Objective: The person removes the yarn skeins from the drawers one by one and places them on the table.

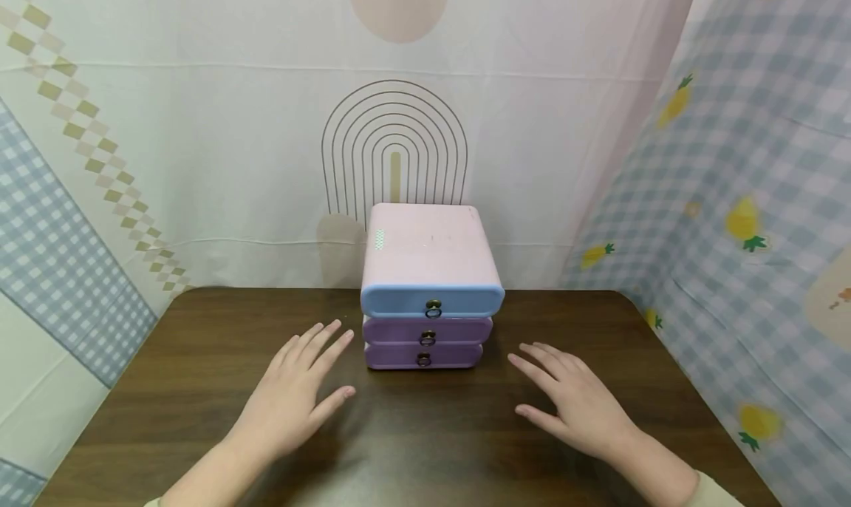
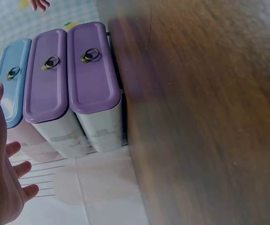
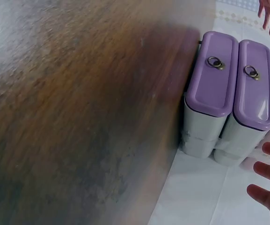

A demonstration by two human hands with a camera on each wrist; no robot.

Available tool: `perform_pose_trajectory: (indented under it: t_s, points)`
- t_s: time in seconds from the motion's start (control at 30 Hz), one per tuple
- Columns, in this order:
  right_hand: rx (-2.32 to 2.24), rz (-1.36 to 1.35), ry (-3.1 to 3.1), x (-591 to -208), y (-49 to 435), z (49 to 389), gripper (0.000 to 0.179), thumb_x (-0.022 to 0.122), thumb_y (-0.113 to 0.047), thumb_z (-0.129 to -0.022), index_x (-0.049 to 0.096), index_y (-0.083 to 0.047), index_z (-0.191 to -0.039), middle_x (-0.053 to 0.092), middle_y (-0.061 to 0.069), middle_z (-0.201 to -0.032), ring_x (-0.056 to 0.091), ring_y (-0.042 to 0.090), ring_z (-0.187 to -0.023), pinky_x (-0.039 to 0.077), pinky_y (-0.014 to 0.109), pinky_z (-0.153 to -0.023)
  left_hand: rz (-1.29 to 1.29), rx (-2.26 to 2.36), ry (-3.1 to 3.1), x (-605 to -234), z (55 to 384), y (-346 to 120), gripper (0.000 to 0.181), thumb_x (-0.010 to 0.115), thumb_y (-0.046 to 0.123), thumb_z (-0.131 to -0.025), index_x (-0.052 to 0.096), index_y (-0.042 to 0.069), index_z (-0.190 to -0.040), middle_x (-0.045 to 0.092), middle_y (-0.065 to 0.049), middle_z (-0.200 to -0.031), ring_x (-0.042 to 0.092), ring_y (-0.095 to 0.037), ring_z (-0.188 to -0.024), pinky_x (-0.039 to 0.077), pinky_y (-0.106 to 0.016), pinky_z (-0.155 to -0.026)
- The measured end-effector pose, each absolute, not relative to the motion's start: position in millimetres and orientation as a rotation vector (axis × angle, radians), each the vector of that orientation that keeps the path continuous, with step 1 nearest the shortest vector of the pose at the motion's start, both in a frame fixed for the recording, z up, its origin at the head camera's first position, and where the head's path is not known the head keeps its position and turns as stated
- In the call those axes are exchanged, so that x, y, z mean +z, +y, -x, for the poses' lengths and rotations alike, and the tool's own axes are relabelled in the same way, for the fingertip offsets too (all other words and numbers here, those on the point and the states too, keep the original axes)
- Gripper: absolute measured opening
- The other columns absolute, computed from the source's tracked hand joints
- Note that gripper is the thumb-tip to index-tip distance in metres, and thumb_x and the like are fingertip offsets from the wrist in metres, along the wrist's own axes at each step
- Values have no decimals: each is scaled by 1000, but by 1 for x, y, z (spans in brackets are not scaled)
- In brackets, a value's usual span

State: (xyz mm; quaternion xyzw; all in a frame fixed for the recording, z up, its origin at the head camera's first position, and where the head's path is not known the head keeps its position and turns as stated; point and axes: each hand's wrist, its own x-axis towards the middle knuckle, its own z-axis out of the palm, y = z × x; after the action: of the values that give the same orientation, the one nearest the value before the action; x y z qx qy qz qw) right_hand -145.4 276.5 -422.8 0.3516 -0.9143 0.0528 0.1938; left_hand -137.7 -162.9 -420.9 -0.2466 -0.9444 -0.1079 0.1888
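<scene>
A small chest of three stacked drawers stands at the back middle of the table, its top pink. The top drawer front is light blue; the two below, such as the middle drawer, are purple. Each front bears a dark metal ring pull. All three look pushed in. My left hand hovers at the chest's left with fingers spread and nothing held. On the other side, my right hand is likewise spread, apart from the chest. Both wrist views show fingers near the drawers without touching a ring.
The dark wooden table extends in front of the chest and to both sides. Behind it hangs a pale patterned cloth. A blue checked cloth with pineapples borders the right side, and another checked cloth the left.
</scene>
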Motion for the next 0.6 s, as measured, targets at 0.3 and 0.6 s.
perform_pose_trajectory:
  t_s: [0.3, 0.6]
  points:
    - [208, -949, -2610, -420, 268, 144, 71, 67, -51, -90, 41, -27, -152, 48, 2, -147, 45, 25, -133, 38, 53, -103, 697, -368, -2626, -416, 144, -159, 78, 56, 54, -96, 20, 27, -160, 23, 0, -163, 24, -27, -147, 21, -51, -116]
    - [268, -972, -2582, -422, 252, 148, 70, 71, -47, -88, 44, -26, -150, 52, 4, -141, 48, 25, -129, 41, 51, -101, 674, -458, -2620, -410, 150, -160, 77, 59, 49, -96, 21, 26, -159, 22, 0, -163, 26, -30, -146, 25, -55, -113]
